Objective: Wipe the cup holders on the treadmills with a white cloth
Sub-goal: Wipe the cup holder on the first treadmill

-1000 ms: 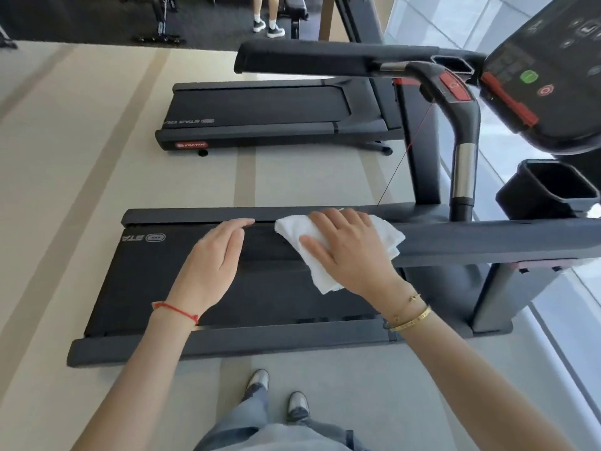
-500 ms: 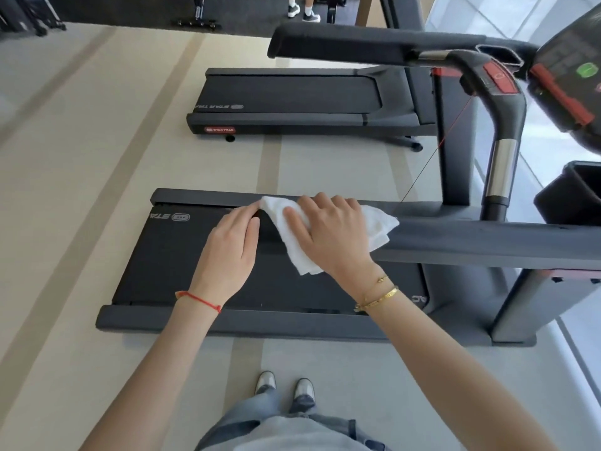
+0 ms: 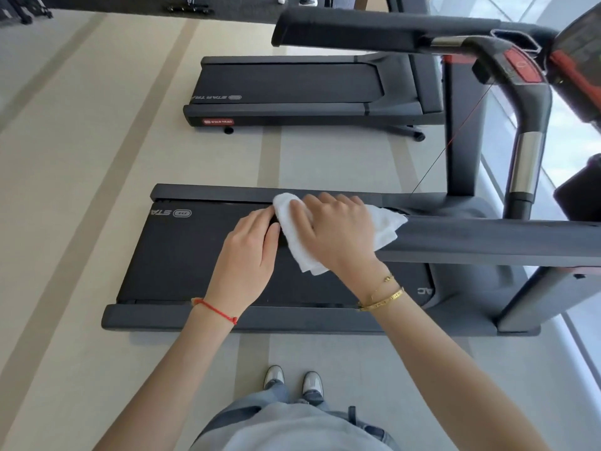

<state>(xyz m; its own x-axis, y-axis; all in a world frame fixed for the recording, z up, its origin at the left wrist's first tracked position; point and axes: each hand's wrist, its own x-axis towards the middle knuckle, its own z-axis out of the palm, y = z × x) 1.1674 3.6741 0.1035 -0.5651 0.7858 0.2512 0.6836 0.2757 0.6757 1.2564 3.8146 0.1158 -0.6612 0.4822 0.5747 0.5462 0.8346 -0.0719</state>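
Right hand point(image 3: 338, 232) lies flat, fingers spread, pressing the crumpled white cloth point(image 3: 299, 242) onto the near handrail point(image 3: 487, 239) of the closest treadmill point(image 3: 182, 255), probably so the soft cloth wraps the bar; left hand point(image 3: 250, 249) rests open on the rail end just beside the cloth, fingers together, gripping nothing, likely for balance. Rail looks matte grey and padded, belt flat black; cup holder point(image 3: 582, 190), a dark boxy tub at the right edge, is well apart and not yet touched

Both arms stretched forward, palms down; left hand point(image 3: 248, 252) flat, fingers point(image 3: 260, 222) together; right hand point(image 3: 338, 236) spread, fingers curled forward, pressing down, wrist bent
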